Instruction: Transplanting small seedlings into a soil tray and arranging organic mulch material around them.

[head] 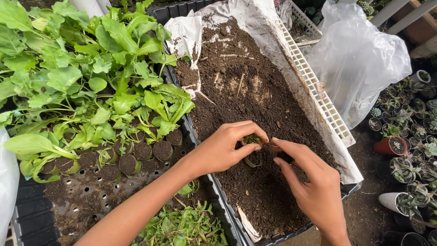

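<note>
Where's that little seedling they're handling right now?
The seedling is at the picture's centre, pinched in the left hand over the soil tray, with the right hand touching beside it.
</note>
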